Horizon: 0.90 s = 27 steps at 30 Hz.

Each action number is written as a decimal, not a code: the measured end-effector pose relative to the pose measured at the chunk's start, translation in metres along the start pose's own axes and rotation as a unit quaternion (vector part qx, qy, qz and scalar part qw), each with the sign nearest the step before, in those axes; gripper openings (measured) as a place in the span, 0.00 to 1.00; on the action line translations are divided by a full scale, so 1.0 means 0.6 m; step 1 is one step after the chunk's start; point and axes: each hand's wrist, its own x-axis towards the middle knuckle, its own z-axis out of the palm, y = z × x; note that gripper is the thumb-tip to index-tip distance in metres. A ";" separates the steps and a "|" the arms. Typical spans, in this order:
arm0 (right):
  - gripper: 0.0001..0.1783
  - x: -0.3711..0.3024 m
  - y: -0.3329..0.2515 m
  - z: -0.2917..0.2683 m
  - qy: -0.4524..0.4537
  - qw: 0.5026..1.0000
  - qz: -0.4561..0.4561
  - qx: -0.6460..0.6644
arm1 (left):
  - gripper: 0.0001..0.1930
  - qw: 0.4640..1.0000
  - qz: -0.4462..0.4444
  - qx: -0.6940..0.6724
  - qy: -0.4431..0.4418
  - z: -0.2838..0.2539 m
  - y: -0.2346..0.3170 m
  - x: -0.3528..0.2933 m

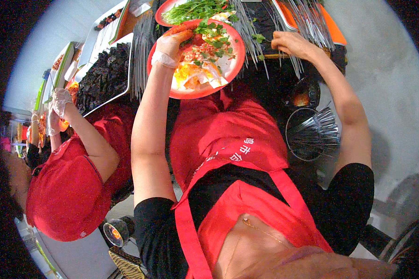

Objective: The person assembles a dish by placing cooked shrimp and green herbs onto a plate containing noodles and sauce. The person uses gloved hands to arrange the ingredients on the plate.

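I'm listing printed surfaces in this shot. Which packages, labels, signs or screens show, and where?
No packages, signs or screens that can be told.
Apron print: small white characters on the red apron, centre of the picture, below the red plate.
Trays at upper left: white with green edges; any labels too small to tell.

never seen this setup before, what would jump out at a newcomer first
The red plate of food at top centre, with the gloved left hand at its rim. To its right the bare right hand rests among metal skewers. At left, a co-worker in red works by a tray of dark food.
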 end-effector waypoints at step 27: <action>0.11 0.179 -0.157 -0.152 0.323 0.934 -0.058 0.142 | 0.11 0.994 0.078 0.077 0.009 0.052 0.028 -0.043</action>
